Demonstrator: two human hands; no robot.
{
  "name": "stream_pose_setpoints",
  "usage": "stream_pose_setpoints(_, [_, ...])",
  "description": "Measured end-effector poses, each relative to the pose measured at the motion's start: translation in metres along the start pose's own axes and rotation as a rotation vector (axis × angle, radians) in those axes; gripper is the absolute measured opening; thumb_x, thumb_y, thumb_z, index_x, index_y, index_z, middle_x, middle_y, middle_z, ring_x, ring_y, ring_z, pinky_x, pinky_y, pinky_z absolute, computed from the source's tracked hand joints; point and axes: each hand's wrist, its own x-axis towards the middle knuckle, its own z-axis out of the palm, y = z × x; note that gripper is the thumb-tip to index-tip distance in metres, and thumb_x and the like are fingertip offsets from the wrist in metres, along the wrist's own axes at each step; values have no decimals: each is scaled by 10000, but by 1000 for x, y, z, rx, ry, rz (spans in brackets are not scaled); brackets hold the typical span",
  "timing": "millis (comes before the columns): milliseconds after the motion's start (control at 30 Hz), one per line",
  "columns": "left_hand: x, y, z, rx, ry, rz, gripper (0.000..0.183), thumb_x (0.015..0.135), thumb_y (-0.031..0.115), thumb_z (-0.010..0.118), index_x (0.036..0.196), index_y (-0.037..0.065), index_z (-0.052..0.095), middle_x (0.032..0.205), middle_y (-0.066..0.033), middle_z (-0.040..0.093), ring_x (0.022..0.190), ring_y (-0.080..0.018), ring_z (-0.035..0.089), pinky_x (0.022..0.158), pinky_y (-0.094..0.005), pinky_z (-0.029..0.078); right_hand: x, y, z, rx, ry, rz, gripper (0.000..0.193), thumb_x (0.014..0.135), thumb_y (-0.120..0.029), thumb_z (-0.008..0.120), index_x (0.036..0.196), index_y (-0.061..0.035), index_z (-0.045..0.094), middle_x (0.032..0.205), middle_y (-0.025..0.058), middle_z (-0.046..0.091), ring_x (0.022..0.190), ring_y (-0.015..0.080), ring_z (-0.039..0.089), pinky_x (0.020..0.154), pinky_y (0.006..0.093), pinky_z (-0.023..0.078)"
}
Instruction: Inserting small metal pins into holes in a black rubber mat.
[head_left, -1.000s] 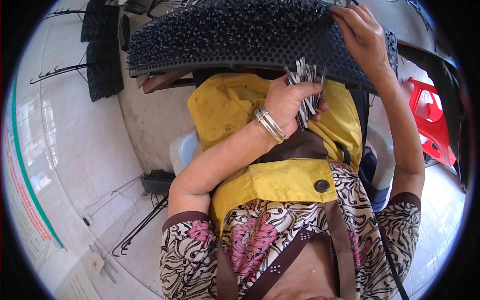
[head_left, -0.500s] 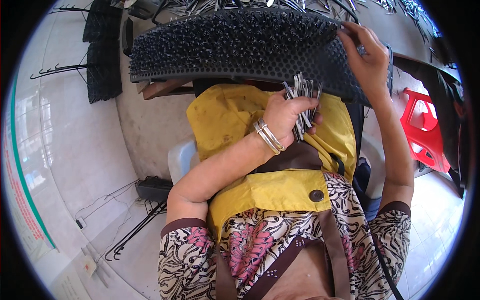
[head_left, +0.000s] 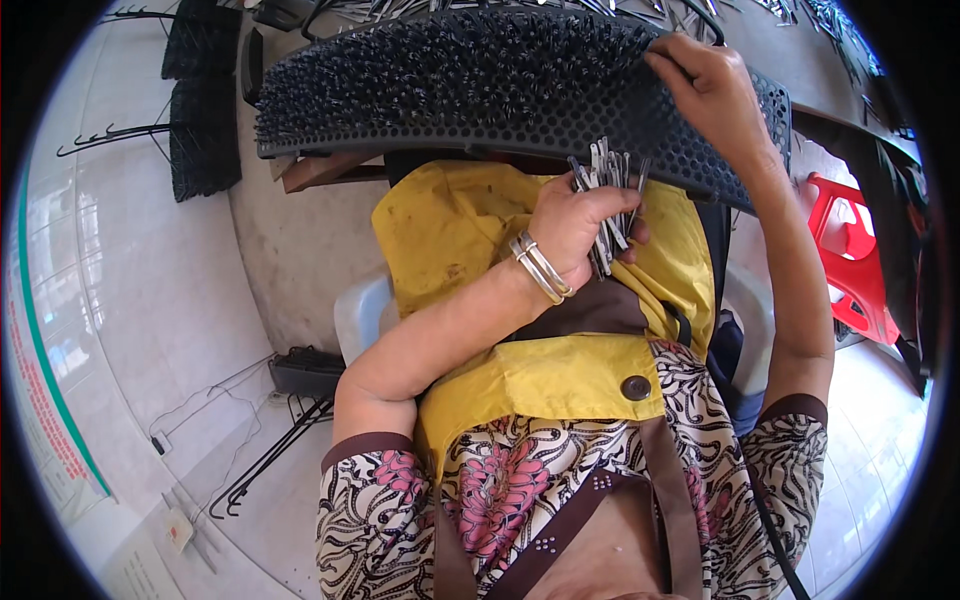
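Observation:
My left hand is closed round a bunch of slim metal pieces, silver and dark, with their ends sticking out past the thumb. It hovers above my yellow apron, close to the near edge of a long, curved black perforated rack. Dark metal pieces stand packed upright in the rack's left and middle part; at its right the round holes show bare. Over the right part of the rack, my right hand has thumb and fingertips pinched beside the last standing pieces. What they grip is too small to make out.
Loose metal pieces lie scattered on the worktable behind the rack. Two similar dark racks with hooks are at the left wall. A red plastic stool stands to the right. Black hooked rods lean low at the left.
My right hand has shifted left along the rack toward the standing pieces, its fingers drawing into a pinch. The left hand keeps its bunch in nearly the same place.

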Motion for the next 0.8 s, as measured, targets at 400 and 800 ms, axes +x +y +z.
stream_pose_setpoints(400, [-7, 5, 8, -21, -33, 64, 120, 728, 26, 594, 834, 8, 542, 691, -95, 575, 534, -203, 582, 404, -304, 452, -44, -58, -15, 577, -209, 427, 156, 763, -64, 632, 897, 10, 602, 673, 10, 592, 620, 44, 533, 537, 208, 424])
stream_pose_setpoints(800, [-1, -1, 3, -51, 19, -28, 98, 756, 71, 590, 836, 17, 575, 741, -92, 598, 606, -206, 602, 478, -327, 507, -33, -25, -10, 369, 408, 370, 115, 764, -41, 649, 872, -6, 634, 707, -31, 599, 605, 12, 504, 542, 150, 399])
